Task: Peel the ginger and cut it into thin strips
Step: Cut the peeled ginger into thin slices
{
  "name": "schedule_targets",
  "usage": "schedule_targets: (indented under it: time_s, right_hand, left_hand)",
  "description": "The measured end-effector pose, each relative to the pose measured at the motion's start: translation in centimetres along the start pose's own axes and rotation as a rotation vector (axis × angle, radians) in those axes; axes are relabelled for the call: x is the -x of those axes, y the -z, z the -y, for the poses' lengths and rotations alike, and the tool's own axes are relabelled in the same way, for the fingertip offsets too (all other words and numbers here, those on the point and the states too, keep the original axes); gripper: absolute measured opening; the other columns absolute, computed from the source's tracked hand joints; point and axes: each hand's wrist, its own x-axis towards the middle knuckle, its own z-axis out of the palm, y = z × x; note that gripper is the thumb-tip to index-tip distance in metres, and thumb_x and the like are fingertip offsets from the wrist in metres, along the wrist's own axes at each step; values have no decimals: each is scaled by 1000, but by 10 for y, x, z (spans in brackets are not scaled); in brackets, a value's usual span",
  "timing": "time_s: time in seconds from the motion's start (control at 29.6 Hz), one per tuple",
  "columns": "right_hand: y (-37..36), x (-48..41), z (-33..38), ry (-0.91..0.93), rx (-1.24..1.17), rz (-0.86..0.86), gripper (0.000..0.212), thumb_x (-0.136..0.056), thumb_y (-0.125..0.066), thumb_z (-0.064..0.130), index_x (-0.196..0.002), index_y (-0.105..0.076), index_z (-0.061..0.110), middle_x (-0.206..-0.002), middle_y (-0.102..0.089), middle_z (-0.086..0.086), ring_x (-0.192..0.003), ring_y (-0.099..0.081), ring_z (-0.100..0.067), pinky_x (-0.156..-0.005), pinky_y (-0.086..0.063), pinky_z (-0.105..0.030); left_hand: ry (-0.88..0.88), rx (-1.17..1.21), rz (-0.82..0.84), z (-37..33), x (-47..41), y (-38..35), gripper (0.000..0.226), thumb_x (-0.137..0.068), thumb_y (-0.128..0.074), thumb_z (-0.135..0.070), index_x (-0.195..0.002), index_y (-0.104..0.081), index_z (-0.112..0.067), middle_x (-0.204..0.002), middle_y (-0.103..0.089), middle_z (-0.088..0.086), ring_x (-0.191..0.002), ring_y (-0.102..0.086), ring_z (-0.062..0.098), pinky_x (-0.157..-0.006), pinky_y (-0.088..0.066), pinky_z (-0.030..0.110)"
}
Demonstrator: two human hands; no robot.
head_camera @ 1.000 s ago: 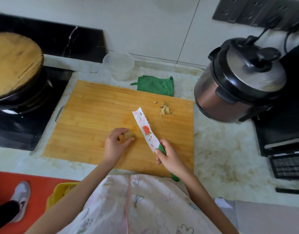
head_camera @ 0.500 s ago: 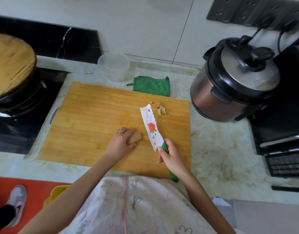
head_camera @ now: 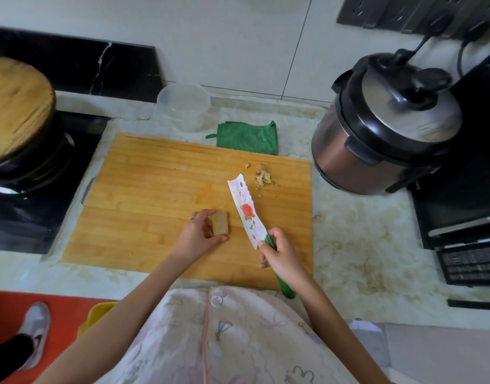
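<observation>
Since one second ago, the ginger (head_camera: 220, 223) has come out from under the curled fingers and now lies flat on the cutting board (head_camera: 155, 189), pale cut face up.

Nearest the person, the right hand (head_camera: 282, 259) grips the green handle of the knife (head_camera: 246, 212), fingers wrapped round it. The flowered blade slants from near-right to far-left and appears raised off the board, though contact cannot be confirmed.

The left hand (head_camera: 199, 234) pinches the ginger from its left side, thumb at the near end and fingertips at the far end. The ginger sits near the board's middle, just left of the blade and apart from it.

Governing relation: the ginger's long axis runs roughly near to far, close to parallel with the blade. The left hand is touching it; the knife hand stands to its right. In my judgement the piece appears peeled, and slicing is the step in hand.

Further back, peelings (head_camera: 263, 177) lie by the board's far right corner. Beyond are a green cloth (head_camera: 246, 137), a clear container (head_camera: 183, 106) and a rice cooker (head_camera: 385, 128).
</observation>
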Motion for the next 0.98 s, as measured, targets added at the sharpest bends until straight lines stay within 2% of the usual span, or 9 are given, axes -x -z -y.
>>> schedule_targets:
  time_s: [0.14,0.2,0.3,0.37,0.54,0.71,0.81,0.88,0.98]
  right_hand:
    - [0,0,-2,-3,9,23,11,-97,-46,14,-90,-41,20,-89,-51,10,-64,-53,-6,-61,-55,-23]
    - [-1,1,-3,-10,8,25,15,-97,-46,13,-87,-40,23,-89,-50,11,-63,-53,-6,-60,-54,-23]
    - [-1,1,-4,-20,2,8,13,-97,-46,13,-88,-41,21,-90,-52,7,-63,-53,-6,-59,-54,-23]
    - [1,0,-4,-27,7,8,6,-97,-47,13,-94,-42,17,-94,-53,6,-65,-54,-6,-61,-55,-23]
    - [4,2,-1,-12,76,37,8,-99,-45,18,-101,-39,15,-118,-49,2,-56,-56,3,-64,-56,-25]
    - [3,6,-1,32,143,18,17,-98,-48,20,-86,-36,24,-120,-52,3,-54,-56,0,-64,-58,-33]
    - [2,7,1,82,149,-33,23,-94,-53,16,-79,-36,21,-100,-62,-14,-59,-55,-10,-60,-53,-40]
    - [2,9,3,92,133,-57,25,-93,-54,15,-77,-37,21,-92,-62,-20,-58,-53,-13,-59,-50,-45]
    - [0,9,3,90,140,-44,26,-92,-54,15,-75,-36,22,-89,-62,-17,-56,-52,-12,-58,-49,-46]
  left_hand:
    - [-21,4,-9,2,-1,-1,74,-69,-86,-15,-133,-49,-16,-123,-45,-2,-73,-58,4,-66,-40,2]
    - [-46,-16,10,3,0,-1,78,-70,-85,-17,-138,-46,-23,-123,-44,-6,-74,-58,4,-69,-41,4]
    - [-75,-45,15,3,0,-2,74,-71,-84,-22,-136,-49,-25,-126,-45,-5,-77,-57,8,-75,-52,23]
    - [-75,-70,-13,2,0,-2,68,-71,-84,-24,-131,-53,-22,-125,-46,-5,-77,-56,8,-72,-52,29]
    - [-16,-134,-100,0,1,-5,65,-67,-86,-35,-121,-55,-18,-107,-53,-6,-79,-57,9,-56,-43,25]
    - [-165,-197,-215,8,4,-12,69,-62,-88,-38,-118,-59,-10,-138,-45,3,-94,-60,20,-55,-46,28]
    - [-368,-348,-306,16,6,-14,62,-71,-70,-55,-117,-53,-16,-136,-43,3,-114,-50,24,-50,-51,32]
    - [-441,-399,-337,21,6,-15,59,-74,-59,-59,-115,-51,-17,-133,-43,2,-117,-46,22,-55,-53,32]
    - [-525,-418,-332,27,1,-13,56,-78,-58,-54,-119,-50,-17,-134,-45,4,-118,-48,22,-84,-49,36]
